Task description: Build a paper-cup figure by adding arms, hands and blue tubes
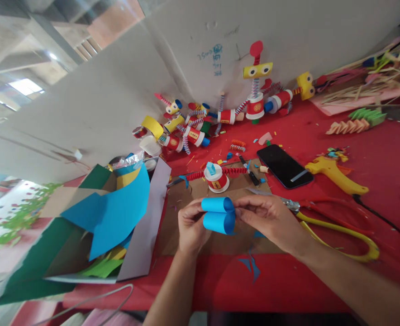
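Observation:
A piece of blue paper [216, 222], curled into two rolls lying side by side, is held up between both hands over a cardboard sheet [183, 240]. My left hand [192, 226] pinches its left end. At the right end, the fingertips of my right hand [268, 217] grip the edge where the two rolls meet. Just behind the paper stands a small red and white paper cup figure [218, 179] with red folded-paper arms and a blue folded piece on top. Blue paper offcuts [250, 268] lie in front of the cardboard.
Scissors [339, 226] with red and yellow handles, a phone [284, 166] and a yellow glue gun [335, 174] lie on the right. A box [142, 235] of coloured paper stands left. Several cup figures [195, 135] line the wall.

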`<action>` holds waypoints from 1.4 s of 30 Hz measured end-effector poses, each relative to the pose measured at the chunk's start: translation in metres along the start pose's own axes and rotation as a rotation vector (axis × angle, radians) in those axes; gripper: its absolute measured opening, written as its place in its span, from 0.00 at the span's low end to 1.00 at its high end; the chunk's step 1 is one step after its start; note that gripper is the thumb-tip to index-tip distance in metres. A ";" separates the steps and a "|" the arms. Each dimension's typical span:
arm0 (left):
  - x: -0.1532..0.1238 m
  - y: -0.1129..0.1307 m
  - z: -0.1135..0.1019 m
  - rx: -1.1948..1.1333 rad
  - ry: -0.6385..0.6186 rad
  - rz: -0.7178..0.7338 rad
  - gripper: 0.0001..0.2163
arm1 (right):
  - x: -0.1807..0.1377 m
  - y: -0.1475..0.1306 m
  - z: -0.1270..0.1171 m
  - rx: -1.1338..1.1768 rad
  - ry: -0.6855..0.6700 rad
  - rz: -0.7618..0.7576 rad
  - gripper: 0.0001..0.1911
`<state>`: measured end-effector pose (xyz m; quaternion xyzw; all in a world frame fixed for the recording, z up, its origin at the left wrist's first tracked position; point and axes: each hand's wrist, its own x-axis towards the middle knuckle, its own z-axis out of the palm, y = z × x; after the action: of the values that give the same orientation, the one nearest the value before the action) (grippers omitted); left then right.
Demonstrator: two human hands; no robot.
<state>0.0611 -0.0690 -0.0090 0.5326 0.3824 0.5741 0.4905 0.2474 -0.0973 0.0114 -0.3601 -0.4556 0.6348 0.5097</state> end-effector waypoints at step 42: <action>0.012 -0.005 -0.016 -0.168 -0.246 -0.264 0.09 | -0.085 0.006 -0.136 -1.620 0.076 -0.185 0.28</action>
<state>0.0462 -0.0547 -0.0134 0.5010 0.3369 0.4654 0.6472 0.3893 -0.1519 -0.0395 -0.5993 -0.7834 0.0510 0.1567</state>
